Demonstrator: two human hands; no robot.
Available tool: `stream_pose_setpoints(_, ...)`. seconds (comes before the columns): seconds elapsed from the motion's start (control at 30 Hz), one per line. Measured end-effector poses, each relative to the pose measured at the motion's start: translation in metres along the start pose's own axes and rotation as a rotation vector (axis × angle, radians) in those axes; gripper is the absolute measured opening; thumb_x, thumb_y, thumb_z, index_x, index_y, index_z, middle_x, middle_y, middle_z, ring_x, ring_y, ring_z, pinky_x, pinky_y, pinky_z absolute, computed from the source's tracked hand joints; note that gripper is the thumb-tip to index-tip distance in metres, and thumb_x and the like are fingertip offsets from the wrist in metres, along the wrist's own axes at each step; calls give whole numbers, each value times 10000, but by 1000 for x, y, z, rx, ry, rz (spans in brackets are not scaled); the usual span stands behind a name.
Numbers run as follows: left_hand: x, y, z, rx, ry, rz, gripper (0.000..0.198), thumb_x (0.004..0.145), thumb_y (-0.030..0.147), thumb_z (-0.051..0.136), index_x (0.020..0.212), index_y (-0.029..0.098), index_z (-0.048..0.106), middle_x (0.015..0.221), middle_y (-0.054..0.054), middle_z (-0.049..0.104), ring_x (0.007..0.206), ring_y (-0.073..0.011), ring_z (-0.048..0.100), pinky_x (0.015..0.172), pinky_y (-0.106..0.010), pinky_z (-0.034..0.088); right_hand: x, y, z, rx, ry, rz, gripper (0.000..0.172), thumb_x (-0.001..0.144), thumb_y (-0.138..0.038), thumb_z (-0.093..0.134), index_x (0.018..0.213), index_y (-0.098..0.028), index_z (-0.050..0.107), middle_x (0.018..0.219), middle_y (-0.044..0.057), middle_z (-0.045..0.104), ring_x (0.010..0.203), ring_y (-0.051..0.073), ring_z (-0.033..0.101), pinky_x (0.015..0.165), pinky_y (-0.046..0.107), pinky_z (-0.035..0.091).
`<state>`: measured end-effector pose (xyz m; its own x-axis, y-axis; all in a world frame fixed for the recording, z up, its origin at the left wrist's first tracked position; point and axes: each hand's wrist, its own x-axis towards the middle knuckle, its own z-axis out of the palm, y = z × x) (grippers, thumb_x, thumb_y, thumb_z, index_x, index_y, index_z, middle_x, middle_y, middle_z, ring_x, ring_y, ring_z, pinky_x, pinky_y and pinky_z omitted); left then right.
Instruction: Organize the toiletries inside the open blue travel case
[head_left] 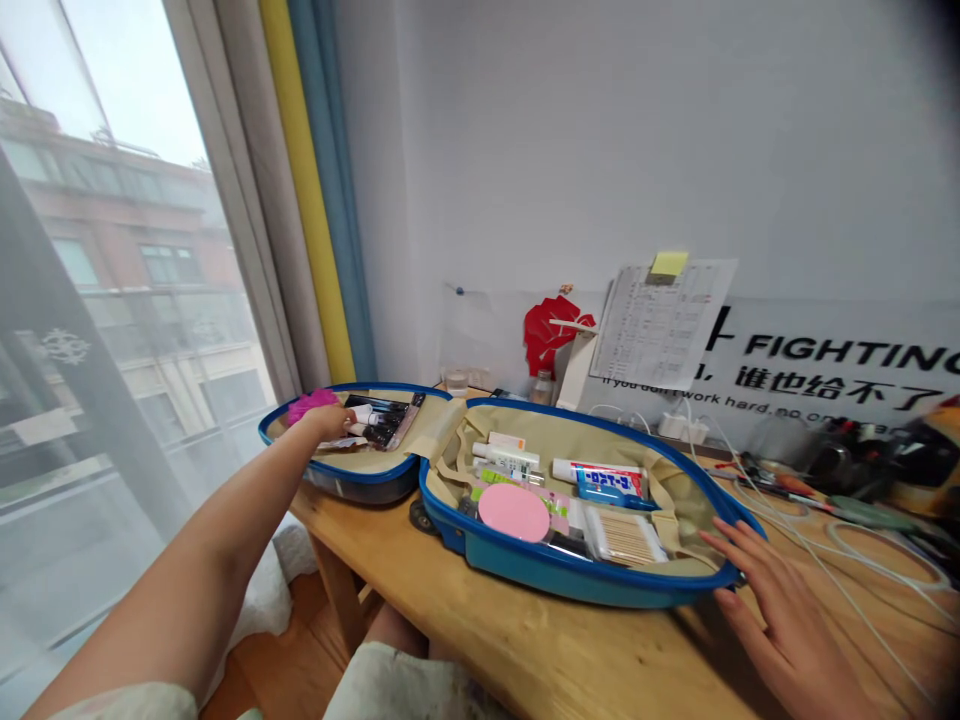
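Poster [825, 360] reading "FIGHTING" is hanging behind the blue suitcase [570, 575]; left hand [326, 422] is reaching into its lid, grip unclear; right hand [787, 640] is resting, fingers released, at its rim.

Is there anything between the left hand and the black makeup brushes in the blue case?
Yes. Small white tubes lie directly between the left hand and the black makeup brushes, close to the fingertips, in the same half of the blue case.

Wall banner [825, 370] w/ "FIGHTING" + Chinese
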<state>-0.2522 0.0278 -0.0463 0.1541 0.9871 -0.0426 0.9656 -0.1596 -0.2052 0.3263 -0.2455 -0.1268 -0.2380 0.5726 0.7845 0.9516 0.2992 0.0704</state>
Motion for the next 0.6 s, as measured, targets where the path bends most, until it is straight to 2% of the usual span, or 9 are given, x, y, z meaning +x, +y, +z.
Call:
stream_pose_setpoints(0.13,6,6,4,114,-24,33,402,717,236,612,1119,229,636,1137,-128,630,990,-268,622,828,-343,474,0,0,-2,-21,-12,-14,433,930,-415,321,1293,-208,434,1292,117,525,1246,302,453,933,471,430)
stream_pose_setpoints(0.3,10,15,4,202,18,89,356,753,206,594,1106,186,623,1173,-161,586,1114,-314,536,848,-382,469,-2,2,-1,-37,-8,-17,421,932,-415,326,1268,-195,451,1285,126,527,1246,302,454,934,465,430)
stream_pose_setpoints(0.47,9,18,3,200,23,126,294,829,206,507,1101,199,616,1155,-148,589,1091,-290,554,824,-376,483,-2,2,0,-19,-7,0,436,928,-442,325,1278,-214,451,1291,113,532,1258,291,453,951,449,431)
stream_pose_setpoints(0.6,6,21,3,157,28,140,311,783,174,558,1085,210,619,1162,-137,592,1078,-284,574,820,-362,485,-1,1,-1,-8,1,7,439,925,-441,335,1285,-218,453,1300,108,533,1264,287,452,953,442,437)
